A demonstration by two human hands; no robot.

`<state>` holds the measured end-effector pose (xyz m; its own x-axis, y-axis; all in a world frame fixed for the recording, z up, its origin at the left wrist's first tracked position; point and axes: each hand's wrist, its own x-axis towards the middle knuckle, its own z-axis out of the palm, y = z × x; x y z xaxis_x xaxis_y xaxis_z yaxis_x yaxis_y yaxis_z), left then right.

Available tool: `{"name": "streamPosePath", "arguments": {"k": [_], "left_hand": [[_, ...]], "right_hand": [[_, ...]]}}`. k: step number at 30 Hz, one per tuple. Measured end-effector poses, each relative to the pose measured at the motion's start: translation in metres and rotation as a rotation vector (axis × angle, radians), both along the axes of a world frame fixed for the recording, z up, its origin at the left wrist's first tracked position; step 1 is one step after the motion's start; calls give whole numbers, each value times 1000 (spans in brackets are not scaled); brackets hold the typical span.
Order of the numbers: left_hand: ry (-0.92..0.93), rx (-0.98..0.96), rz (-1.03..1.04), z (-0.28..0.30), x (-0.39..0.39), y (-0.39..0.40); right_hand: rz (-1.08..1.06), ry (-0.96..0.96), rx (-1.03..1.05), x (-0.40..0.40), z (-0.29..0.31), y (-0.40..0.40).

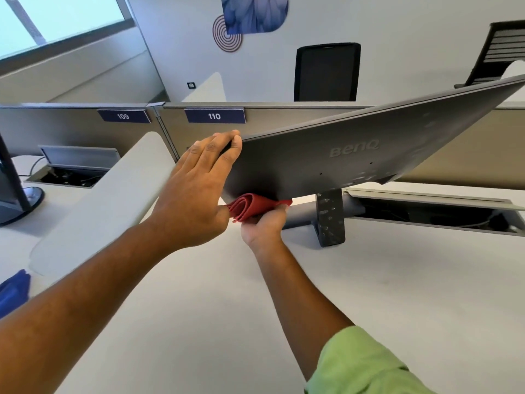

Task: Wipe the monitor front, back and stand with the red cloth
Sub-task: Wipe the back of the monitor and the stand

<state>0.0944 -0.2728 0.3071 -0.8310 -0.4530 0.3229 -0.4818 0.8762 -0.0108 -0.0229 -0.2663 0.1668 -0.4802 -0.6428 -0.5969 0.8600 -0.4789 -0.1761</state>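
Note:
The grey monitor (355, 149) stands on the white desk with its back, marked BenQ, turned toward me. My left hand (196, 189) grips its upper left corner, fingers curled over the edge. My right hand (265, 223) holds the folded red cloth (251, 206) up against the monitor's lower edge, just left of the stand. The stand's neck (331, 217) and base (301, 216) look dusty and speckled. The screen side faces away and is hidden.
A white divider panel (108, 200) lies slanted at the left. Open cable trays (431, 211) (71, 174) are sunk into the desk. Another monitor stand (17, 194) sits far left, a blue cloth (14, 291) at the left edge. Partitions labelled 109 and 110 stand behind.

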Motion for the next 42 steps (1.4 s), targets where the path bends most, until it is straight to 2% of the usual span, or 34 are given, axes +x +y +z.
{"name": "streamPosePath", "arguments": {"k": [8, 13, 18, 22, 24, 26, 28, 30, 32, 36, 38, 42], "left_hand": [[-21, -62, -3, 6, -14, 2], [-30, -56, 9, 5, -11, 2], [12, -43, 12, 14, -23, 8], [-30, -69, -56, 26, -47, 16], [-55, -53, -92, 27, -64, 19], [-77, -53, -120, 24, -81, 23], [-59, -70, -130, 19, -94, 26], [-13, -56, -113, 16, -101, 30], [26, -39, -110, 13, -102, 32], [31, -89, -99, 7, -100, 31], [21, -92, -87, 6, -101, 30], [21, -71, -83, 6, -104, 30]], "right_hand": [[-22, 52, -12, -6, 1, 35], [-150, 248, 83, -21, 15, 51], [-454, 660, 152, -57, 50, 68], [-614, 1058, 427, -100, 66, 80], [-608, 1121, 555, -111, 63, 85], [-565, 1195, 582, -99, 57, 85], [-529, 1463, 595, -76, 41, 82], [-440, 1825, 674, -60, 18, 80], [-360, 2048, 778, -68, 4, 83], [-395, 2068, 877, -137, 16, 98], [-461, 1954, 924, -180, 34, 108], [-524, 1614, 884, -242, 65, 127]]}}
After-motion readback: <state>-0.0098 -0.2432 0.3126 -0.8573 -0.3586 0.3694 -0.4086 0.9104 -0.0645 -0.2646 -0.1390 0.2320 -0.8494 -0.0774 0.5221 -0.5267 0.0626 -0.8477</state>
